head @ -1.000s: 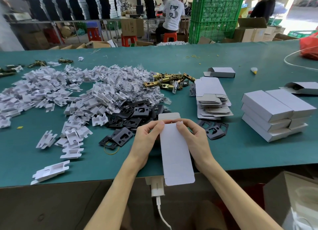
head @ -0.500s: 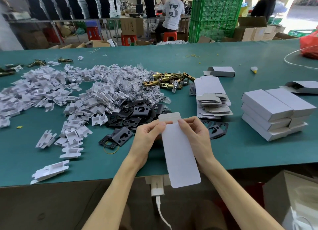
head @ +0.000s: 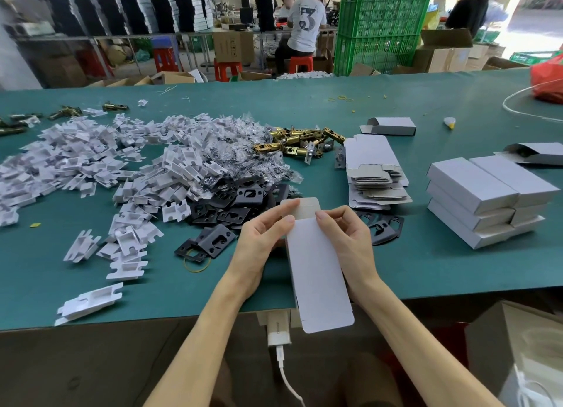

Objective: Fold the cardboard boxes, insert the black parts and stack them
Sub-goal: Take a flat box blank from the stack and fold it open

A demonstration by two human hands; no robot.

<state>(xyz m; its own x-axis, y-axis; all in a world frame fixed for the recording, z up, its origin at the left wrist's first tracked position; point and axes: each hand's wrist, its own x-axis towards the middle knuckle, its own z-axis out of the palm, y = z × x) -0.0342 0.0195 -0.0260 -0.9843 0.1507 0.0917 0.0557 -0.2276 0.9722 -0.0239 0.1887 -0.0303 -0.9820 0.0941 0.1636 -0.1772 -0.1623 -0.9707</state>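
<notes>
I hold a long white cardboard box (head: 316,272) over the near edge of the green table (head: 426,272). My left hand (head: 262,242) grips its left side near the top, and my right hand (head: 347,239) pinches its right side. The box's far tab (head: 306,208) sticks up between my fingertips, its brown inner face showing. A heap of black metal parts (head: 237,205) lies just beyond my left hand. Flat unfolded box blanks (head: 373,172) are piled to the right of it. Folded white boxes (head: 484,199) stand stacked at the right.
White plastic inserts (head: 100,169) spread over the left half of the table, some in clear bags. Brass latch parts (head: 301,144) lie in the middle. Two half-open boxes (head: 390,126) (head: 533,153) lie further back. A white charger (head: 277,330) hangs at the table's front edge. People sit at the back.
The box has tilted so its near end swung slightly right and lower. Its far tab now stands bent up between my fingertips. Both hands kept their hold.
</notes>
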